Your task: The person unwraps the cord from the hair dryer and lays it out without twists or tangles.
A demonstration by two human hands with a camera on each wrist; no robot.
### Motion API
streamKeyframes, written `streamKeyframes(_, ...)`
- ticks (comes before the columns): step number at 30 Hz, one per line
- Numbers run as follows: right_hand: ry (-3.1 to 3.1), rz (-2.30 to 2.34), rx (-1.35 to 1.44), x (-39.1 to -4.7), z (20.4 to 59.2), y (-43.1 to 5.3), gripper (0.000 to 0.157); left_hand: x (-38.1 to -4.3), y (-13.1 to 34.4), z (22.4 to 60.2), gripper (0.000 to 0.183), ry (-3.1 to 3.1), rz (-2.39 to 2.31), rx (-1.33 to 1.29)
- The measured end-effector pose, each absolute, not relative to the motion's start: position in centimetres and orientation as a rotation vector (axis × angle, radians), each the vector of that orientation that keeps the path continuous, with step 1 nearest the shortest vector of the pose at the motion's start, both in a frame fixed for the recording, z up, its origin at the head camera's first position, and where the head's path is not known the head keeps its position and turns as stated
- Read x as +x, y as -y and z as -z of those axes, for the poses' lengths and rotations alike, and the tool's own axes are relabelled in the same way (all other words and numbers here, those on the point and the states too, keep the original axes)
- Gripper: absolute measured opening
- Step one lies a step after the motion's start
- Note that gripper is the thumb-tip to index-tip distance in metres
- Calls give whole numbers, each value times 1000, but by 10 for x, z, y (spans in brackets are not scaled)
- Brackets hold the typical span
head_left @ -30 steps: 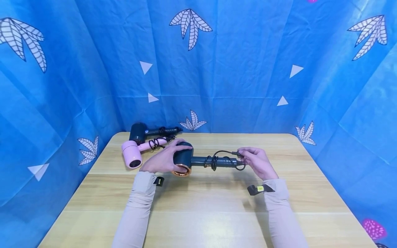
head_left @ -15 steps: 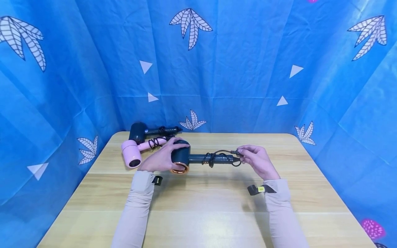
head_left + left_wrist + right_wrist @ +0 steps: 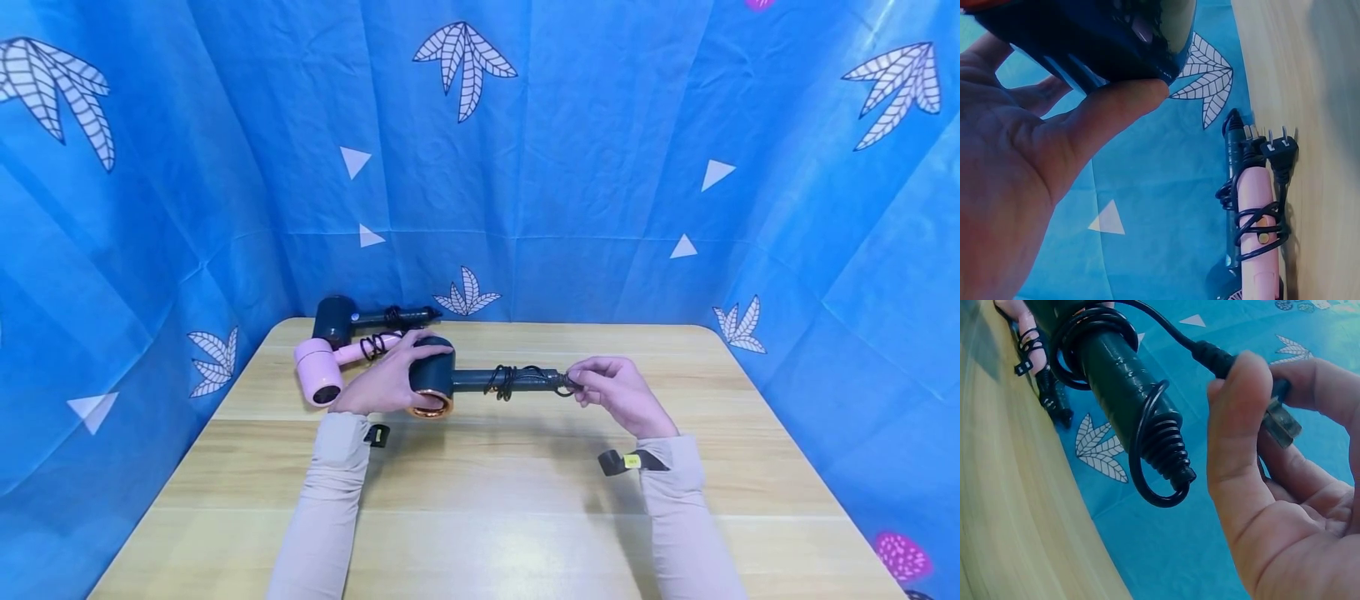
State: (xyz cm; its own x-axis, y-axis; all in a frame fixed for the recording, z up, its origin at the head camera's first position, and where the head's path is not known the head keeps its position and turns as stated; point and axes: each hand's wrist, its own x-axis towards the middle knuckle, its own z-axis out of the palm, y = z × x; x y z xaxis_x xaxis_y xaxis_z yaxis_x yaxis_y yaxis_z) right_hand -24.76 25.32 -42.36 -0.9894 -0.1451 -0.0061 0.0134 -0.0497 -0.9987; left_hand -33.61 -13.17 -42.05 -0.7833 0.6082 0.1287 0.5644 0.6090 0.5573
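Observation:
A dark green hair dryer (image 3: 433, 363) with a copper-coloured nozzle ring lies sideways in front of me, its handle pointing right. My left hand (image 3: 386, 379) grips its head, thumb at the ring side and fingers over the top. Black cord (image 3: 504, 382) is looped around the handle. Between thumb and fingers my right hand (image 3: 618, 392) pinches the cord's plug (image 3: 1282, 422), just past the handle's end; in the right wrist view the metal prongs stick out beyond the fingers. From the handle tip, a ribbed cord sleeve (image 3: 1169, 450) leads into a small cord loop.
Left of my left hand lies a pink hair dryer (image 3: 318, 371) with its cord wound round the handle. Behind it, another dark hair dryer (image 3: 333, 318) lies near the back-left corner of the wooden table (image 3: 495, 500). A blue patterned curtain (image 3: 585, 167) surrounds the table.
The dark green hair dryer and my left hand have shifted slightly left. My right hand has brought the plug lower, in line with the handle's end.

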Motion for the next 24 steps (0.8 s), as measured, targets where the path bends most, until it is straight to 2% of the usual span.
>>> streamKeyframes(24,-1877,1971,-394,-251,441,-259,16,-337,140,417,84,-2752,-955,1044)
